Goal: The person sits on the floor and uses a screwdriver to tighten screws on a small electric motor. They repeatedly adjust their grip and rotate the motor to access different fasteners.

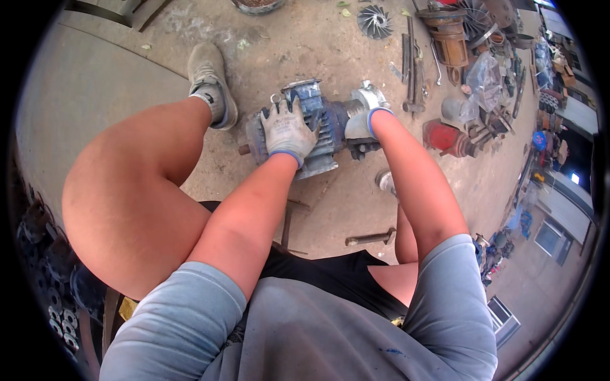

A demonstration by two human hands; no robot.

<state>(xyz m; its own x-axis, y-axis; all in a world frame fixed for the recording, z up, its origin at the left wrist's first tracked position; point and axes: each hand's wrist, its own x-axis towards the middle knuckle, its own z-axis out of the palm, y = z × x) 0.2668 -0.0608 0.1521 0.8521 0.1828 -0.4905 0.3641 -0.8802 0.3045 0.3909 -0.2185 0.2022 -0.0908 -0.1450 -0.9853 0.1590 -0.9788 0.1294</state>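
Observation:
A blue, finned electric motor (323, 141) lies on the concrete floor in front of me, with a lifting ring on top and a rusty shaft stub at its left end. My left hand (289, 130), in a grey-white work glove with dark fingertips, rests on the motor with its fingers spread. At the motor's right end, my right hand (359, 125) in a matching glove is beside a silvery metal casting (370, 95). The right hand's fingers are mostly hidden, so its grip does not show.
A bladed impeller (375, 23) lies beyond the motor. To the right are long-handled tools (412, 70), a rusty cylindrical housing (448, 39), a red metal part (445, 137) and a clear plastic bag (486, 81). A hammer-like tool (370, 238) lies near my legs.

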